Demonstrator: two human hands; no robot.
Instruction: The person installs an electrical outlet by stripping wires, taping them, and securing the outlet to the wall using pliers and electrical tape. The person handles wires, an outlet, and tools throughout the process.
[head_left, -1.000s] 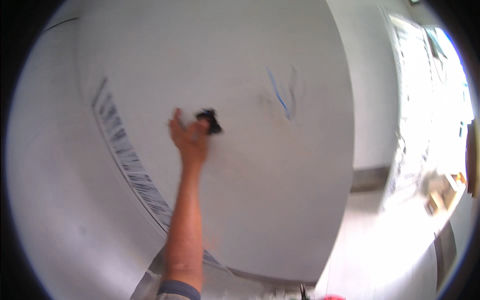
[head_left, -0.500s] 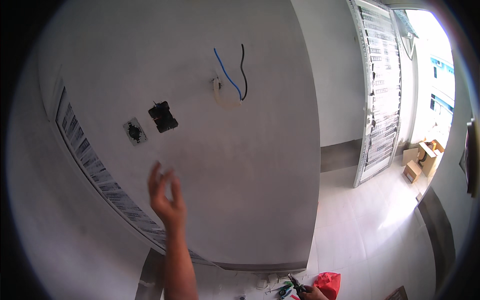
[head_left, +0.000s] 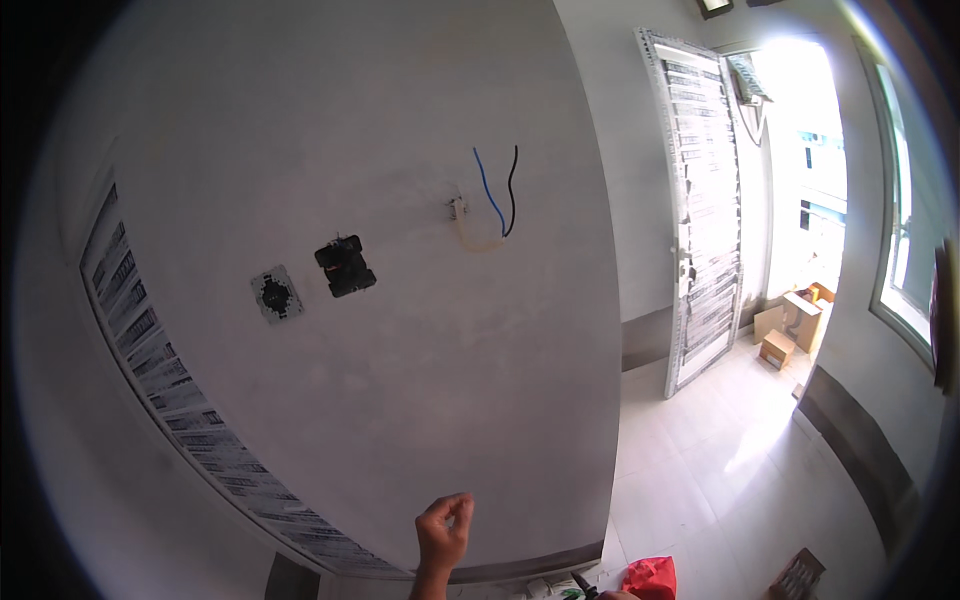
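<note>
- The left hand is low in the frame, just left of the bottom middle, its fingers curled inward and the tips drawn together near the thumb; whether something small is pinched between them cannot be told.
- The right hand shows only as a sliver at the lower edge, right of middle; how its fingers stand cannot be told.
- The dark pliers are at the bottom edge, just left of that sliver and right of the left hand's fingers, well apart from those; whether the right hand grips them is cut off from view.
- The black fitting sits on the grey wall, left of the frame's middle, well above the left fingertips and a little to their left.
- The grey plate, dark in its centre, is beside the fitting on its left, also clear of the fingers.
- A blue wire and a black wire stick out in the upper middle, far above the fingertips.
- A red bag lies at the lower edge, right of the pliers.
</note>
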